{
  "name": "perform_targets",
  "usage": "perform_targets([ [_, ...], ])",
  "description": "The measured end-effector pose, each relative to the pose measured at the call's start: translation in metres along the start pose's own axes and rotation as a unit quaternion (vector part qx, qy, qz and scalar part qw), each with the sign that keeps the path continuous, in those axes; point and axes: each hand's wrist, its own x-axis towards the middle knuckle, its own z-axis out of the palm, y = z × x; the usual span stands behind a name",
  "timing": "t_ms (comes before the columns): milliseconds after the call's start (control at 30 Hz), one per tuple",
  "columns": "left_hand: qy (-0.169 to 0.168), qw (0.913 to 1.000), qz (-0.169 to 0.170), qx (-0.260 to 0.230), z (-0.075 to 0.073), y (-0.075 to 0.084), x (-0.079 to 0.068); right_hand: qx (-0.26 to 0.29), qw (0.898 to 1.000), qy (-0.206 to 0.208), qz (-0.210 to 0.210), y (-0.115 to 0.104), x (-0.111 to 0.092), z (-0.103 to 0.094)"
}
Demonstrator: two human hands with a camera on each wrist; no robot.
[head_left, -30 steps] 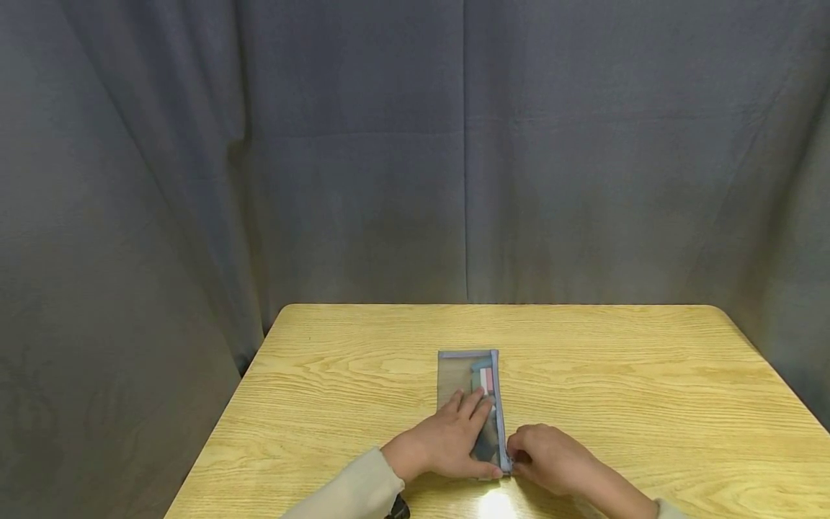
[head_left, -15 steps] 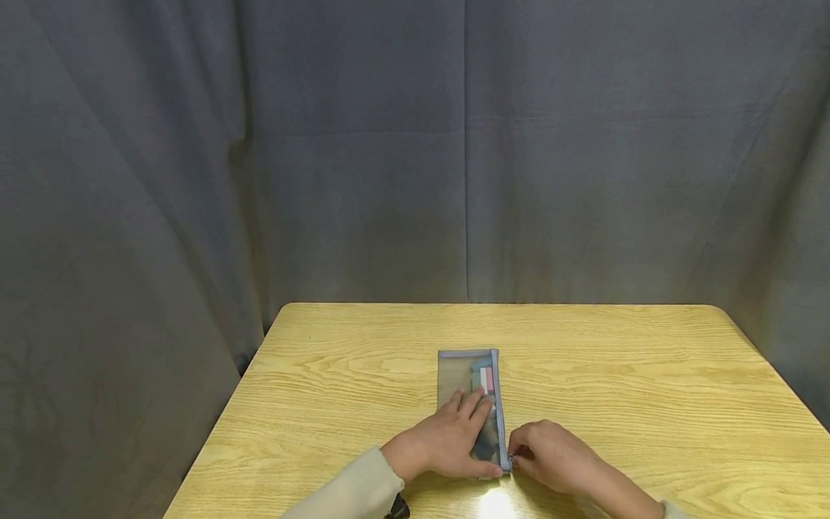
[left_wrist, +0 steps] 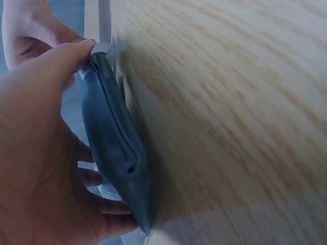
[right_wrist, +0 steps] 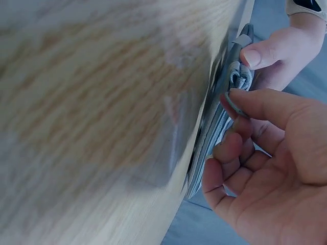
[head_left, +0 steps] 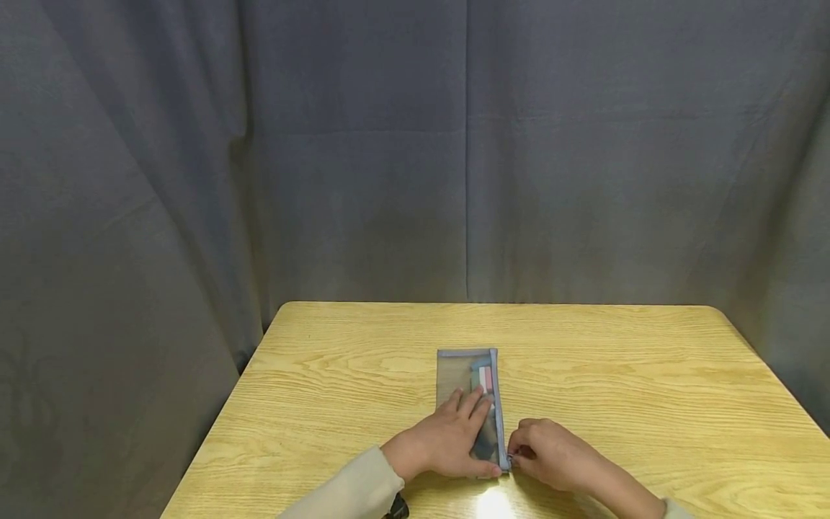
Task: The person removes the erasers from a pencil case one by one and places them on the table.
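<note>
A see-through pencil case (head_left: 452,375) with a grey-blue zipped edge lies on the table, that edge toward the right. Through its mesh show a pink-and-white block (head_left: 485,379) and some blue and dark things. My left hand (head_left: 444,440) lies across the case with fingers spread, its thumb on the near corner of the zipped edge. Beside that corner, my right hand (head_left: 551,454) pinches the zipper pull (right_wrist: 235,106) between thumb and forefinger, the other fingers curled. In the left wrist view, the zipper (left_wrist: 120,127) runs along the case's edge past the left thumb.
The case lies on a light wood-grain table (head_left: 311,404) with rounded far corners. Grey-blue curtains (head_left: 363,144) hang behind it and along the left side. Near the left sleeve (head_left: 353,483), a small black object (head_left: 398,507) shows at the bottom.
My right hand has shifted slightly away from me, still at the case's near right corner. The left hand and the pencil case have stayed in place.
</note>
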Motion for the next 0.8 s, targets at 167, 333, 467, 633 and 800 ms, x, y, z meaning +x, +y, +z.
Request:
perform_targets([
  [167, -0.005, 1.0000, -0.003, -0.003, 0.0004, 0.0000, 0.0002, -0.003, 1.000, 0.011, -0.025, 0.0036, 0.0001, 0.0009],
  [333, -0.008, 1.0000, -0.003, -0.003, 0.0017, 0.0003, 0.0009, -0.010, 1.000, 0.004, -0.025, 0.0058, 0.0004, 0.0026],
  [467, -0.010, 0.9999, -0.004, -0.003, 0.0027, 0.0004, 0.0015, -0.052, 0.998, 0.012, -0.025, 0.0051, 0.0006, 0.0044],
  [633, -0.003, 1.0000, -0.005, -0.001, 0.0029, 0.0005, 0.0021, -0.108, 0.993, 0.027, -0.025, 0.0036, -0.0002, 0.0063],
  [800, 0.015, 0.9999, 0.002, 0.000, 0.0020, -0.0004, 0.0029, -0.132, 0.990, 0.031, -0.030, 0.0037, 0.0000, 0.0076],
])
